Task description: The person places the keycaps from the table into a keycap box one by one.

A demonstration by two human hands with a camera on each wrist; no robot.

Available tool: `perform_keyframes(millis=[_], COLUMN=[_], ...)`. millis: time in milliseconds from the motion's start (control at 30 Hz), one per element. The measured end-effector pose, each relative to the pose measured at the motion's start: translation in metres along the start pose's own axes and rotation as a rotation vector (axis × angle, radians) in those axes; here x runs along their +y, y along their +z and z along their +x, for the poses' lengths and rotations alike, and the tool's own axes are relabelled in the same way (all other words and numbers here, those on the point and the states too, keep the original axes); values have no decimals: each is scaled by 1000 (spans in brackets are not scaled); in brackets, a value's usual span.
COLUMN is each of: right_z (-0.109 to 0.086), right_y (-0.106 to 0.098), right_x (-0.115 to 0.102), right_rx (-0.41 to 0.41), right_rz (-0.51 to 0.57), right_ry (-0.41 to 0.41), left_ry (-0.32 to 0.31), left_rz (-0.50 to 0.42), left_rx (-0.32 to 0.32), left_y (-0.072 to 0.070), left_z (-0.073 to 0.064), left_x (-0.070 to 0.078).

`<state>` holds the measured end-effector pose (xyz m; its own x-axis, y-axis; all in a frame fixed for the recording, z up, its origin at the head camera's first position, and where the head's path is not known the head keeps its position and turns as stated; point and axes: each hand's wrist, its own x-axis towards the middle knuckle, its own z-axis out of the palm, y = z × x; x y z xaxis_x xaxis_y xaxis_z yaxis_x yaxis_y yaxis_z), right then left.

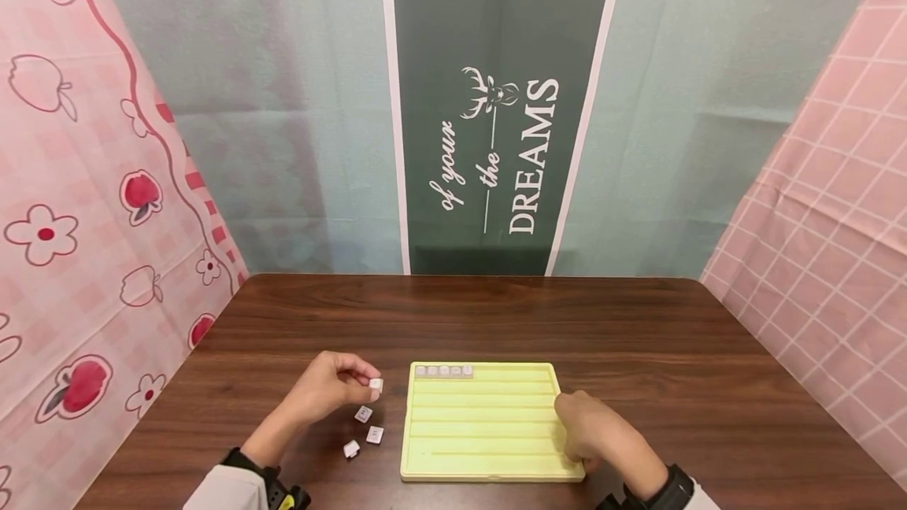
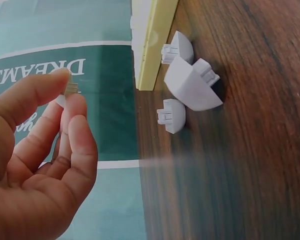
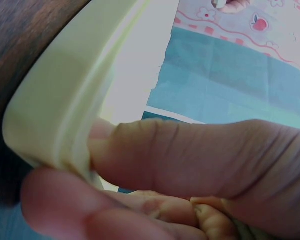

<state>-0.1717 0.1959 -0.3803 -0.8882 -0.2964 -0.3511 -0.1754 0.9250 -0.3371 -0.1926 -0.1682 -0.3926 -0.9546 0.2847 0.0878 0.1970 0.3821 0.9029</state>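
Note:
My left hand (image 1: pixel 331 386) pinches a white keycap (image 1: pixel 376 385) between thumb and fingertips, above the table to the left of the yellow tray (image 1: pixel 489 430). In the left wrist view, the stem side of that keycap (image 2: pixel 70 88) shows between the fingers. Three loose white keycaps lie near this hand: one (image 1: pixel 364 414) just below it, another (image 1: pixel 375 435) nearer the tray, and a third (image 1: pixel 351 449) tipped on its side. My right hand (image 1: pixel 594 430) grips the tray at its right edge; in the right wrist view the thumb (image 3: pixel 155 157) presses on the rim.
The tray has several long ridged rows, and a line of several pale keycaps (image 1: pixel 444 372) sits at the left of its top row. Beneath is a dark brown wooden table (image 1: pixel 496 321). A printed curtain (image 1: pixel 333 140) hangs behind, with pink cloths at both sides.

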Motion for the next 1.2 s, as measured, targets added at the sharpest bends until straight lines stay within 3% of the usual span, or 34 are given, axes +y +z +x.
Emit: perform_keyframes(millis=[367,633,767,1200], right_z=[-1,0,0,0], right_y=[-1,0,-1,1], right_x=[0,-1,-2,-5], right_rx=[3,-2,-10,-5], right_rz=[-19,-19,-27,-45], right_ry=[7,21,50,37], left_ry=[35,33,46,51], left_rz=[185,193,184,214], left_rx=[58,75,63,30], left_y=[22,32,39,51], left_z=[13,23,27,35], left_x=[8,9,9,8])
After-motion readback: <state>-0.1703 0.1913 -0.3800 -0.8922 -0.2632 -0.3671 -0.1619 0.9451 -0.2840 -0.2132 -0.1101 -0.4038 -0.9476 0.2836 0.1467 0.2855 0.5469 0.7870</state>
